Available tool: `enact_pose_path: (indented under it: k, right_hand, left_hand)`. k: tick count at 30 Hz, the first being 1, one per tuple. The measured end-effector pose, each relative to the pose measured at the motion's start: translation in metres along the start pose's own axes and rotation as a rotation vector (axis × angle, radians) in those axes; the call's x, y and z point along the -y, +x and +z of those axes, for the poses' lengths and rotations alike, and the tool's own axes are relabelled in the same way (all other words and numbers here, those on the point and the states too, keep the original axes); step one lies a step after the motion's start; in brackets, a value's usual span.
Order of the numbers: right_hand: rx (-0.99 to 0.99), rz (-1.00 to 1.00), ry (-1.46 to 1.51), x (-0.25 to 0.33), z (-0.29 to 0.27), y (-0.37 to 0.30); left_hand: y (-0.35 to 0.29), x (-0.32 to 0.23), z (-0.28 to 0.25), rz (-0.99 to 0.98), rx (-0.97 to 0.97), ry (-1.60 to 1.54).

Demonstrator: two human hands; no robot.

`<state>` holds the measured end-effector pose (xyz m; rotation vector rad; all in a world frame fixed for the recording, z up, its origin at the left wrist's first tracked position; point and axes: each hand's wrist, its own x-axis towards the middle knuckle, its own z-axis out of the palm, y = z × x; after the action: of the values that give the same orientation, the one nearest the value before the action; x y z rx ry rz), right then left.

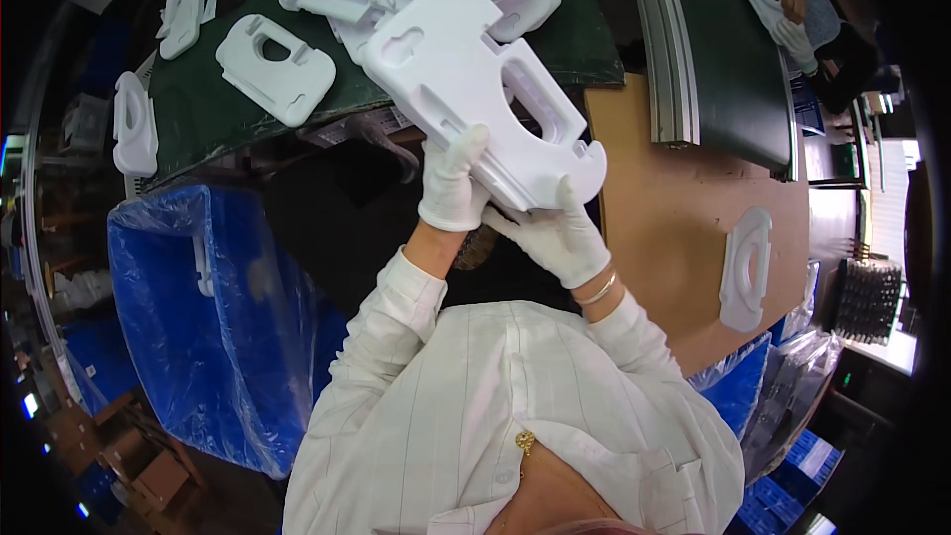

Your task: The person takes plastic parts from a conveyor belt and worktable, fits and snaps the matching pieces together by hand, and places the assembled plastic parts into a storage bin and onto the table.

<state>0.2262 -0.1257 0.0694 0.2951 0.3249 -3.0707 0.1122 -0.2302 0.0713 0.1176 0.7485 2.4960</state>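
Both my hands wear white gloves and hold a stack of white moulded foam pieces (pixel 475 79) with cut-out holes, raised in front of me. My left hand (pixel 451 183) grips the stack's lower left edge from the side. At the stack's lower right corner, my right hand (pixel 555 233) supports it from beneath with the thumb up against its edge. The stack tilts toward the upper left, over the edge of a dark green conveyor belt (pixel 198 109).
More white foam pieces (pixel 275 64) lie on the green belt. A blue plastic-lined bin (pixel 208 317) stands at my left. A brown table (pixel 674 228) at right carries one foam piece (pixel 745 267). Another person's gloved hand (pixel 792 40) works at a second belt, upper right.
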Motion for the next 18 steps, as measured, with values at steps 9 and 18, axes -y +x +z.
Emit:
enact_pose_path:
  k: [9,18]
  right_hand:
    - [-0.166,-0.390,-0.375,0.026,-0.020,0.002]
    - [-0.170,-0.527,-0.673,0.013,0.012,-0.006]
  left_hand:
    - [0.008,0.015,-0.003,0.117,-0.057,0.345]
    - [0.004,0.007,0.004,0.063,0.064,0.171]
